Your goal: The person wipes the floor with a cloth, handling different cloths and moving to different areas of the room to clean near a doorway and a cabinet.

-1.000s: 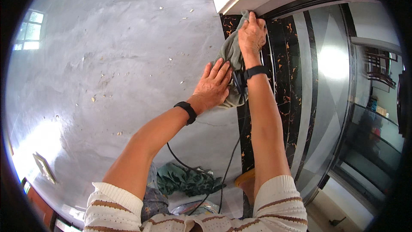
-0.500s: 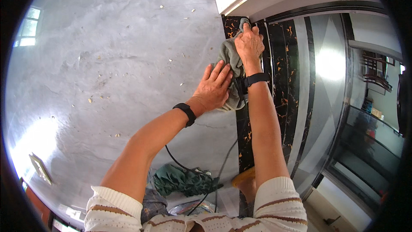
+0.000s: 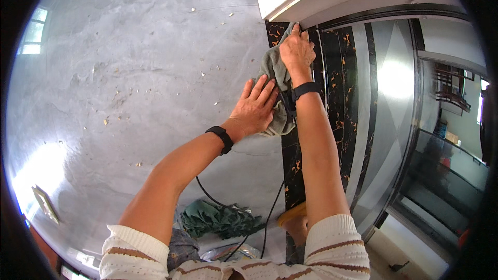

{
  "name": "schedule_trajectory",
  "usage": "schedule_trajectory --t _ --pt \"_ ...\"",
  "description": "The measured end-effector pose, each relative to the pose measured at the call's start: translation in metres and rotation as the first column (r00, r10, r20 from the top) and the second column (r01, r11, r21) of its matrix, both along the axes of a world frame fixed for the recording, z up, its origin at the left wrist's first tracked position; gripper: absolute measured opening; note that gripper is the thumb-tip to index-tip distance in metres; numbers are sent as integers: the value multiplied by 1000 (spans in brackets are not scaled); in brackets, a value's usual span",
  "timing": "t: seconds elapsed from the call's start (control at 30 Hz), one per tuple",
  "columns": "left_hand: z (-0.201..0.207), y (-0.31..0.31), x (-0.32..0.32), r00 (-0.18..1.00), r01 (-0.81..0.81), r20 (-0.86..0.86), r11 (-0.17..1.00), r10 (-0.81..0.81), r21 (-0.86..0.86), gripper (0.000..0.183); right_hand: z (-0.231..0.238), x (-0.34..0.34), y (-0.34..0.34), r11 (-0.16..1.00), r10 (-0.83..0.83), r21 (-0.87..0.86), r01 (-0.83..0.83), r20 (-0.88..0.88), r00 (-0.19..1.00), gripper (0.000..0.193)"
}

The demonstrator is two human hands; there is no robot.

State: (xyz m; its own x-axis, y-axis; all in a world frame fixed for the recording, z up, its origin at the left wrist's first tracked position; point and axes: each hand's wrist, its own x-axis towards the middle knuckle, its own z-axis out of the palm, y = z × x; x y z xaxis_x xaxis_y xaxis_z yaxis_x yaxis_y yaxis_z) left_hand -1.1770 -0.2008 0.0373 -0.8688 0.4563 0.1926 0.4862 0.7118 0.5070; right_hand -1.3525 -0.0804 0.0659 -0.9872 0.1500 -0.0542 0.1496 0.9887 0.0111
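The left hand (image 3: 255,108) lies flat, fingers spread, pinning the grey-green cloth (image 3: 274,72) against the black gold-veined marble strip (image 3: 332,72); the right hand (image 3: 296,51) grips its upper end, keeping it taut

a black cable (image 3: 270,212) trails past a crumpled green cloth (image 3: 218,220).
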Motion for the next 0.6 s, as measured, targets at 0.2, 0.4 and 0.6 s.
schedule_trajectory --t 0.2,0.4,0.6 --pt "-4 -4 0 1000 -4 21 1000 3 27 57 9 -8 -8 991 -87 -85 103 170 982 57" --pt "2 0 0 1000 6 30 998 -7 63 56 17 -20 13 980 -84 -150 135 302 950 62" --pt "-3 -4 0 1000 -5 14 999 4 43 57 29 -24 7 965 -81 -222 140 256 963 53"
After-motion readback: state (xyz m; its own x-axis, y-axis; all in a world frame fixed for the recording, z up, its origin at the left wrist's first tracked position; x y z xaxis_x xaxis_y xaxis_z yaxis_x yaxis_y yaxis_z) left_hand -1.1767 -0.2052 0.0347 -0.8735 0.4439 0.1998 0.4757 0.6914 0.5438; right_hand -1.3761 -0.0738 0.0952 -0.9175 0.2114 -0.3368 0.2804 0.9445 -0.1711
